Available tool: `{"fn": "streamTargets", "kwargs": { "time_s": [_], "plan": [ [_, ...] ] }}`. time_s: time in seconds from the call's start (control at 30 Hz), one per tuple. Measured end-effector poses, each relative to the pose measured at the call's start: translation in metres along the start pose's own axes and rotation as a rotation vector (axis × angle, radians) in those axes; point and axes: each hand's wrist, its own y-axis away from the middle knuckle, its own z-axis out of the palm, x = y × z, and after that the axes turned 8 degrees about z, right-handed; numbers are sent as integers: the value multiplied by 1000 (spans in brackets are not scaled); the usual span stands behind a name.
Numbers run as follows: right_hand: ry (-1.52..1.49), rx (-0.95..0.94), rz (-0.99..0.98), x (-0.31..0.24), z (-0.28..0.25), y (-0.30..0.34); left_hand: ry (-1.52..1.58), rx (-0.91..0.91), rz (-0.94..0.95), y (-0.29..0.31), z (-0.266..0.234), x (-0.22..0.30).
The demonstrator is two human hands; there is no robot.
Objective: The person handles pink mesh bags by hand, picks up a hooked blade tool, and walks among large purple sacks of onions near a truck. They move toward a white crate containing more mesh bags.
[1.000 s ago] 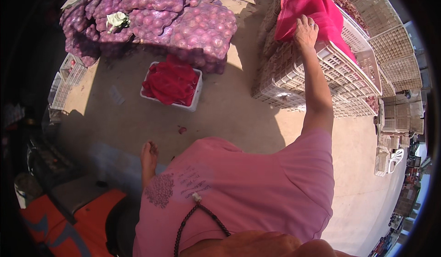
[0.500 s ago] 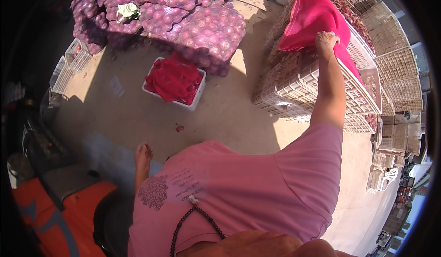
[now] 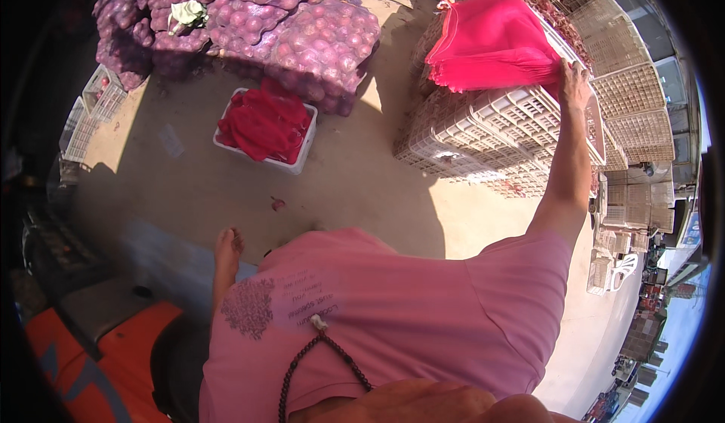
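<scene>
Overhead, we see the right hand (image 3: pixel 575 83) stretched far out, closed on the edge of a stack of bright red mesh sacks (image 3: pixel 495 45). That stack lies on top of a pile of white plastic lattice crates (image 3: pixel 483 132), at the upper right, and the gripped edge is lifted a little off the crate top. We do not find the left hand anywhere in view, so we cannot tell its state. On the concrete ground (image 3: pixel 362 189) nearer to us stands a white crate filled with more red mesh sacks (image 3: pixel 264 125), well apart from the stack. Behind it rises a heap of purple net bags of onions (image 3: pixel 249 15). We note a bare foot (image 3: pixel 226 249) on the ground, a pink shirt (image 3: pixel 393 325) with dark beads (image 3: pixel 317 355) hanging against it, and an orange machine body (image 3: pixel 98 362) at the lower left.
</scene>
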Motion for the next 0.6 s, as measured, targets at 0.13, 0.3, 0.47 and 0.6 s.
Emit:
{"fn": "streamTargets", "kwargs": {
  "time_s": [0.13,0.3,0.47,0.6],
  "plan": [
    [89,-143,212,51,-11,43,-42,-35,-41,4,28,8],
    [-133,-531,381,58,27,123,-112,-101,-56,4,62,6],
    [-82,-28,378,-7,-2,156,-113,-145,-38,-4,64,-5],
    [-466,224,-168,-68,-32,148,-94,-154,-2,-13,63,-9]
  ]
}}
